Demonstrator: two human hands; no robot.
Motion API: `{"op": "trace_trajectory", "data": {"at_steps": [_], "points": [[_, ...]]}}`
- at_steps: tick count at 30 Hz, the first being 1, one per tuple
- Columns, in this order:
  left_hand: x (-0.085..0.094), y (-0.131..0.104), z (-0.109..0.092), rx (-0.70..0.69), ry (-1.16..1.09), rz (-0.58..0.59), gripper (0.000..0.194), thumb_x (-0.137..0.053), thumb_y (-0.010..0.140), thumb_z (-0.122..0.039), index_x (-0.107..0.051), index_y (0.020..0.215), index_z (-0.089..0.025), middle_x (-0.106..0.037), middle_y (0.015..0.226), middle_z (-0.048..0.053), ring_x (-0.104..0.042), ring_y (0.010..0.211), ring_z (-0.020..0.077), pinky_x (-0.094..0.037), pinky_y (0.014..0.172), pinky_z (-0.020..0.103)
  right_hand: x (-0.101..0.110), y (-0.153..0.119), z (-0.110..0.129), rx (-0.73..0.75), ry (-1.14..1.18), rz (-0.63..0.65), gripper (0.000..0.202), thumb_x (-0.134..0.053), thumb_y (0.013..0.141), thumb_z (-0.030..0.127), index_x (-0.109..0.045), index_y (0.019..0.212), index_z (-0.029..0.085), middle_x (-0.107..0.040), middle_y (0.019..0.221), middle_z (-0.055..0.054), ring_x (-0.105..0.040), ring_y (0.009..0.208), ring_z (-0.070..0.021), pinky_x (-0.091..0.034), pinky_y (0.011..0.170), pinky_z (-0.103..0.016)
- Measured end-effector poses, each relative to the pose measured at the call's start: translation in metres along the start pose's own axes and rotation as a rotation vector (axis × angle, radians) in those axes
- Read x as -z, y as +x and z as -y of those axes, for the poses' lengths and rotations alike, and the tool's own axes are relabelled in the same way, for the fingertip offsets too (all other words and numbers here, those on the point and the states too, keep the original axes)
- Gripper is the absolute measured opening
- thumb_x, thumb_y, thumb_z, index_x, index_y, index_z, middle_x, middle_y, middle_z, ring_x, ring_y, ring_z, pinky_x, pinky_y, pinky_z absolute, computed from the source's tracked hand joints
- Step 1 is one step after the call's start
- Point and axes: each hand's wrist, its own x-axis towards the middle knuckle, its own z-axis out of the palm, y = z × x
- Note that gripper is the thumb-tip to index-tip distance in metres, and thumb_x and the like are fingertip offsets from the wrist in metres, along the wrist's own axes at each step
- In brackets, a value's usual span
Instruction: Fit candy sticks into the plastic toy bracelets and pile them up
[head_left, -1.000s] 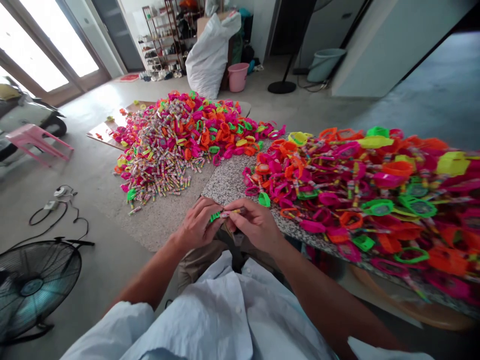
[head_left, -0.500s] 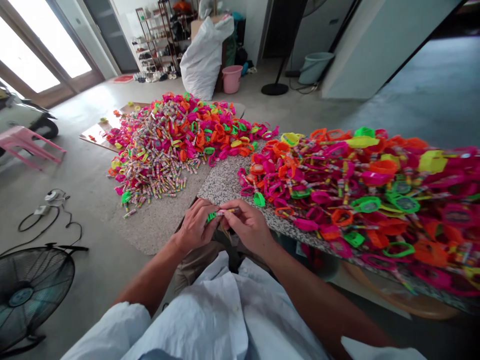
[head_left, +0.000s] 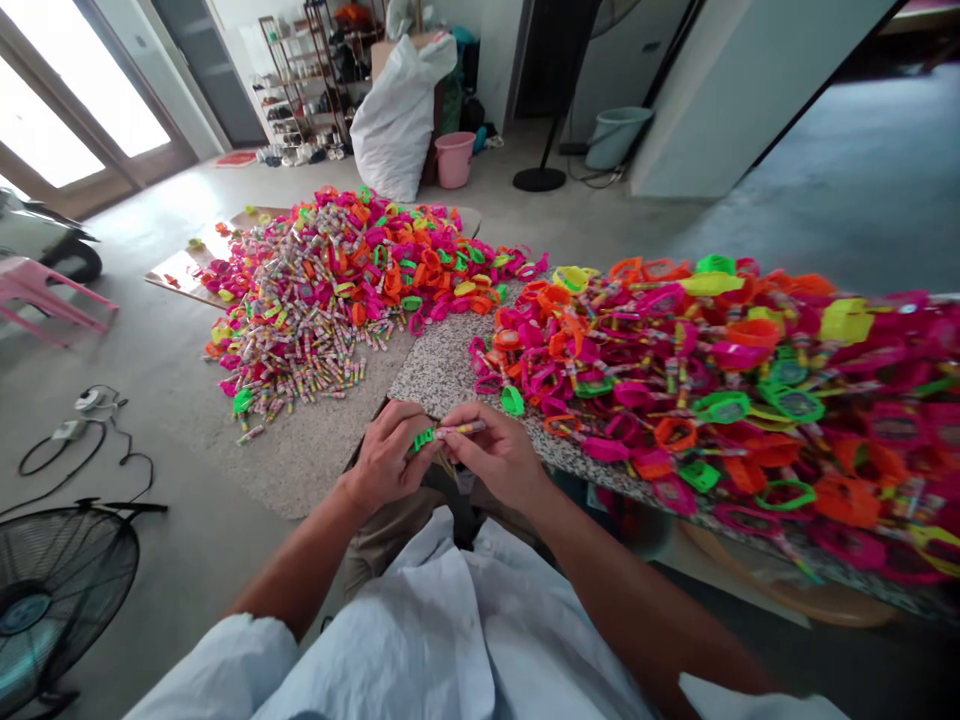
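Close to my body, just off the table's near edge, my left hand [head_left: 391, 450] grips a green plastic piece [head_left: 422, 439]. My right hand [head_left: 495, 448] pinches a thin wrapped candy tube [head_left: 463, 428], whose left end meets the green piece. My fingers hide part of both. Ahead to the left lies a pile of small wrapped tubes [head_left: 322, 345] mixed with pink, orange, green and yellow plastic pieces. Another pile of colourful watch-like pieces [head_left: 720, 370] covers the right side of the speckled table [head_left: 431, 370].
A black fan [head_left: 64, 590] stands on the floor at lower left, near cables and a white plug block. A pink stool [head_left: 56, 285] is farther left. Behind the table are a white sack [head_left: 401, 125], a pink bucket [head_left: 454, 160] and a grey bucket [head_left: 615, 138].
The view has shifted slightly to the right. More of the wrapped tube shows between my right fingers. Both hands remain close together at the green piece.
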Motion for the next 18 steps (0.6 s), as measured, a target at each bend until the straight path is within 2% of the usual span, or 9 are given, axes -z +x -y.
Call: {"op": "trace_trajectory", "data": {"at_steps": [7, 10, 12, 14, 16, 17, 18], "points": [[-0.013, -0.005, 0.005, -0.032, -0.05, -0.038, 0.015, -0.063, 0.099, -0.02, -0.063, 0.114, -0.019, -0.066, 0.101, 0.009, -0.062, 0.091, 0.0206, -0.055, 0.082, 0.035, 0.0, -0.006, -0.002, 0.073, -0.212, -0.086, 0.017, -0.071, 0.095, 0.039, -0.071, 0.103, 0.023, -0.074, 0.085, -0.001, -0.07, 0.071, -0.0152, -0.055, 0.064, -0.025], [-0.025, -0.01, 0.007, 0.058, -0.123, -0.018, 0.014, -0.06, 0.102, -0.021, -0.062, 0.115, -0.02, -0.066, 0.102, 0.009, -0.063, 0.094, 0.0209, -0.056, 0.084, 0.035, 0.0, -0.004, -0.007, 0.036, -0.247, -0.113, 0.018, -0.069, 0.096, 0.041, -0.07, 0.101, 0.023, -0.075, 0.083, -0.001, -0.072, 0.072, -0.0168, -0.057, 0.066, -0.027], [-0.035, -0.012, 0.015, 0.143, -0.146, 0.023, 0.024, -0.064, 0.103, -0.029, -0.061, 0.125, -0.02, -0.067, 0.11, 0.011, -0.065, 0.104, 0.0231, -0.057, 0.09, 0.037, 0.007, 0.002, -0.008, 0.033, -0.317, -0.133, 0.02, -0.069, 0.096, 0.042, -0.071, 0.1, 0.023, -0.076, 0.082, -0.001, -0.072, 0.07, -0.0177, -0.057, 0.065, -0.028], [-0.041, -0.014, 0.032, 0.209, -0.141, 0.052, 0.056, -0.073, 0.098, -0.043, -0.052, 0.144, -0.021, -0.066, 0.128, 0.016, -0.064, 0.12, 0.0276, -0.055, 0.102, 0.044, 0.025, 0.014, -0.004, 0.083, -0.442, -0.21, 0.021, -0.07, 0.095, 0.045, -0.072, 0.099, 0.024, -0.077, 0.084, -0.002, -0.072, 0.071, -0.0196, -0.058, 0.067, -0.031], [-0.041, -0.016, 0.063, 0.282, -0.109, 0.044, 0.085, -0.078, 0.093, -0.052, -0.036, 0.16, -0.021, -0.061, 0.141, 0.019, -0.061, 0.131, 0.0307, -0.051, 0.111, 0.049, 0.058, 0.031, 0.007, 0.175, -0.605, -0.393, 0.022, -0.071, 0.095, 0.046, -0.074, 0.101, 0.025, -0.078, 0.088, -0.004, -0.073, 0.075, -0.0229, -0.059, 0.072, -0.036], [-0.038, -0.017, 0.082, 0.336, -0.077, 0.029, 0.086, -0.076, 0.095, -0.051, -0.033, 0.162, -0.022, -0.062, 0.142, 0.018, -0.062, 0.131, 0.0301, -0.05, 0.113, 0.049, 0.08, 0.041, 0.015, 0.225, -0.697, -0.507, 0.022, -0.07, 0.096, 0.046, -0.074, 0.102, 0.026, -0.078, 0.091, -0.006, -0.073, 0.078, -0.025, -0.059, 0.076, -0.04], [-0.033, -0.019, 0.103, 0.396, -0.02, 0.006, 0.076, -0.072, 0.098, -0.049, -0.038, 0.16, -0.022, -0.064, 0.138, 0.017, -0.064, 0.127, 0.0291, -0.051, 0.112, 0.048, 0.105, 0.052, 0.024, 0.281, -0.805, -0.642, 0.021, -0.068, 0.097, 0.044, -0.074, 0.104, 0.025, -0.079, 0.095, -0.008, -0.074, 0.082, -0.0277, -0.059, 0.081, -0.044]]}}
